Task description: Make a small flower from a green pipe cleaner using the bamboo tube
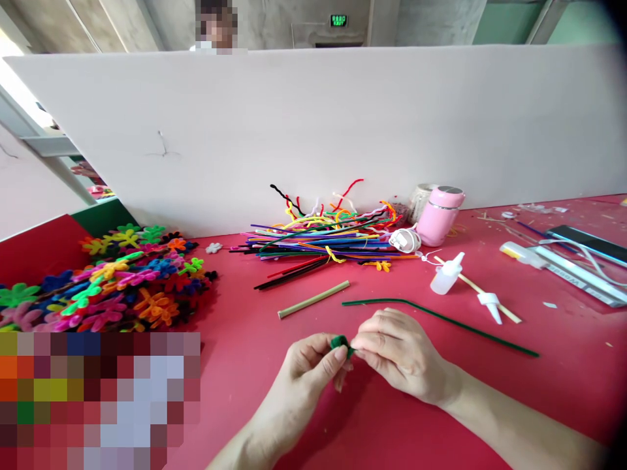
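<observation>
- Red tabletop [274, 391] fills the lower frame; white partition board [343, 124] stands across the back, with concrete wall and a green exit sign above it at top centre.
- Green coil [339, 344]: small wound lump of green pipe cleaner, lower centre, held just above the tabletop between both hands.
- Left hand [306, 369]: enters from bottom centre, forearm angled up and to the right; thumb and forefinger closed on the coil's left side, other fingers curled under.
- Right hand [396, 349]: enters from lower right, forearm angled up and to the left; fingertips pinched together on the coil's right side, knuckles uppermost. The two hands meet at the coil and are equally near it.
- Green stem [441, 318]: long pipe cleaner lying on the tabletop, long axis running from centre down to the right, passing just behind the right hand; whether it joins the coil cannot be told, since the hand hides that stretch.
- Bamboo stick [313, 299]: lies near, up and left of the hands, tilted up to the right.
- Pipe cleaner pile [318, 238]: mixed colours, centre, against the board.
- Flower heap [122, 281]: finished multicoloured pieces, left of frame.
- Pink flask [439, 215]: upright, right of the pile.
- Glue bottle [447, 274]: tipped over, right of centre, well apart from the hands.
</observation>
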`<state>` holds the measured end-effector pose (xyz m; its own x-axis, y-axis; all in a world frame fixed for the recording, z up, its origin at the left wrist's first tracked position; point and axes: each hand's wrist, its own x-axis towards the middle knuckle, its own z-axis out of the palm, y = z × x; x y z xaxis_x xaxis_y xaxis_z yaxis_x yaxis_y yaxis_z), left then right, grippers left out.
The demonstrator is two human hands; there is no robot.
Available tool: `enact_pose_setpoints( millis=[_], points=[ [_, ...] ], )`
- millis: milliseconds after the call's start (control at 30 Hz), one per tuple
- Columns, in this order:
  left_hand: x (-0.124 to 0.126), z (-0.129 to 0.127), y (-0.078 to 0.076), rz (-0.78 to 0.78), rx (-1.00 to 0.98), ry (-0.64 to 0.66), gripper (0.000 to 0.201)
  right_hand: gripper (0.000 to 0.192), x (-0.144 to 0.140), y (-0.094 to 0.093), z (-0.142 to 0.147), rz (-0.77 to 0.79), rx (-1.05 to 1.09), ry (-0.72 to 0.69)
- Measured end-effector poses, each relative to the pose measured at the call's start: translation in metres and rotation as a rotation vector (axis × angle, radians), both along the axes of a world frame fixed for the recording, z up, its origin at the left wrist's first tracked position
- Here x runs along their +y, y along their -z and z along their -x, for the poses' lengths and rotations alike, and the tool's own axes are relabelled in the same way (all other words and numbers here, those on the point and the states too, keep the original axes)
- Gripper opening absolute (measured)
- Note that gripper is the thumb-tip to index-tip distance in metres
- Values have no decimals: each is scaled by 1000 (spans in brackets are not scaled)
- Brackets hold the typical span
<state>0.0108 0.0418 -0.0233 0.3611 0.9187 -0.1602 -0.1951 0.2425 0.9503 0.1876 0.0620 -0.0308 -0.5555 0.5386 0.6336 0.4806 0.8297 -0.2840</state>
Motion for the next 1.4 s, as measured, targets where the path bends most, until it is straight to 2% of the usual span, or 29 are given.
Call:
enact_pose_setpoints(
  millis=[133, 233, 367, 567, 700, 800, 900, 1067, 1200, 1300, 1400],
  points=[
    [1, 0, 1, 24, 21, -4, 20, 13, 1, -1, 3, 179, 51, -28],
    [1, -1, 5, 62, -5, -2, 20, 12, 0, -1, 4, 233, 54, -36],
    [0, -2, 8, 82, 5, 11, 21, 10, 0, 1, 4, 249, -8, -38],
    [-3, -3, 8, 108, 19, 27, 20, 10, -3, 2, 6, 184, -55, -56],
    [-3, -1, 6, 51, 79, 48, 21, 10, -4, 1, 7, 226, -29, -59],
    [-3, 0, 1, -89, 219, 80, 22, 11, -4, 0, 7, 293, 11, -64],
    [-3, -1, -5, -294, 416, 75, 21, 14, -6, -1, 9, 411, 90, -72],
    [-7, -4, -2, -684, 727, 16, 15, 19, -11, -1, 14, 769, 258, -47],
    [-12, -3, 7, -1049, 1022, -8, 17, 24, -9, 3, 18, 1062, 432, -107],
    [-15, -2, 6, -1286, 1213, 62, 21, 23, -6, 5, 18, 1274, 544, -135],
    [-17, -3, 2, -1391, 1228, 128, 22, 20, -4, 5, 17, 1429, 565, -145]
  ],
)
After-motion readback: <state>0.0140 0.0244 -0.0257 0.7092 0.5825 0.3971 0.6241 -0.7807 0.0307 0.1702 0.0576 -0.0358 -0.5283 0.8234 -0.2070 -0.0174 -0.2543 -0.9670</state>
